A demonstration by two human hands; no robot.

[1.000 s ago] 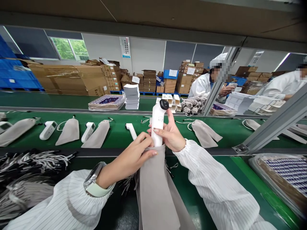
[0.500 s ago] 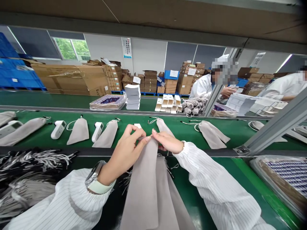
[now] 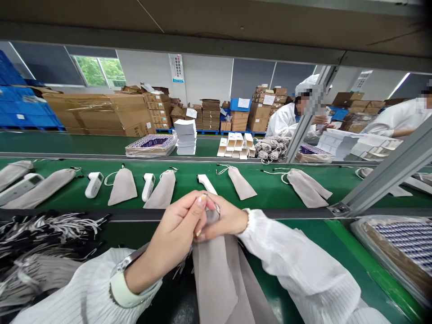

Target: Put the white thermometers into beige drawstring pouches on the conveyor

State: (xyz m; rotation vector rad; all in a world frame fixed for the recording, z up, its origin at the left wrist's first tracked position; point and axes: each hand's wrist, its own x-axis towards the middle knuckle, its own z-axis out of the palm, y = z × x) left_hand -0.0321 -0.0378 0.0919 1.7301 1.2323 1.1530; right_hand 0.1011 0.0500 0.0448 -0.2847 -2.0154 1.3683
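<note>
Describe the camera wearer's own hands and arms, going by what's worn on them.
The left hand and right hand are ungloved. The left sleeve and right sleeve are long, loose and white, with faint thin stripes and gathered cuffs. The left wrist wears a watch with a pale green strap and silver-coloured metal parts.

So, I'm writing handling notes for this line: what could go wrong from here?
The left hand and right hand meet at the top of the layered grey cloth, so fingers might catch a second layer. The white handheld device lies just beyond them on the green belt and could get knocked. The left sleeve is close to the loose cords, which might snag.
</note>
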